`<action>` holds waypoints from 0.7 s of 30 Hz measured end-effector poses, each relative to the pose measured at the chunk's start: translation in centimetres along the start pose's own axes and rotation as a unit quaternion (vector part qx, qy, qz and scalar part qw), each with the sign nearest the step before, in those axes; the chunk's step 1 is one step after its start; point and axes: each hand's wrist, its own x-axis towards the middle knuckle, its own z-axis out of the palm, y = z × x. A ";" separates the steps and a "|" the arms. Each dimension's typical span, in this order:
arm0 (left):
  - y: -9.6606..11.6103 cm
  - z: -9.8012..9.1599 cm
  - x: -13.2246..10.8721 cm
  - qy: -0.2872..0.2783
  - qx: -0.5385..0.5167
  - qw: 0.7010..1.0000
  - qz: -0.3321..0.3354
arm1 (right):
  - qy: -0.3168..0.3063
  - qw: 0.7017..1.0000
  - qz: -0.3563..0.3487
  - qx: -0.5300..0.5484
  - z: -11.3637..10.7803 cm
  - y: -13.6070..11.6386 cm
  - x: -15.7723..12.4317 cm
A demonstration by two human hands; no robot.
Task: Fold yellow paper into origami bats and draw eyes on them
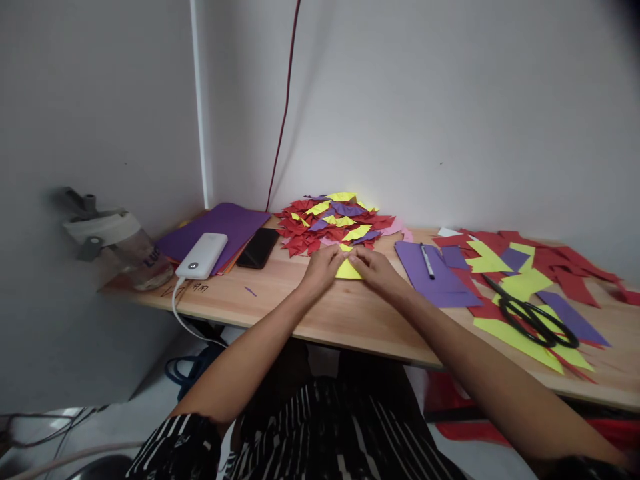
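Note:
A small yellow paper piece [348, 269] lies flat on the wooden table [340, 313] in front of me. My left hand [323, 267] presses on its left edge with the fingers bent down together. My right hand [374, 268] presses on its right edge in the same way. Just behind the paper is a heap of folded red, yellow and purple paper pieces [336, 225].
Purple sheets [220, 230], a white power bank [203, 255] and a black phone [258, 248] lie at the left. A pen [427, 261] rests on a purple sheet [437, 280]. Black scissors [533, 317] sit on coloured paper scraps [530, 267] at the right. A wall runs behind.

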 end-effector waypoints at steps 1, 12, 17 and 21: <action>0.0 0.1 0.0 -0.008 -0.005 1.000 0.001 | 0.001 1.000 -0.002 0.001 0.0 0.0 0.0; -0.2 0.4 0.0 -0.062 -0.024 0.998 -0.004 | 0.031 0.999 0.012 -0.004 -0.2 0.7 0.1; -0.4 0.4 -0.1 -0.087 -0.037 0.995 -0.014 | 0.069 0.997 0.024 -0.029 -0.4 0.2 -0.1; -0.4 0.3 -0.1 -0.090 -0.036 0.995 -0.020 | 0.092 0.994 0.031 -0.041 -0.7 0.2 -0.1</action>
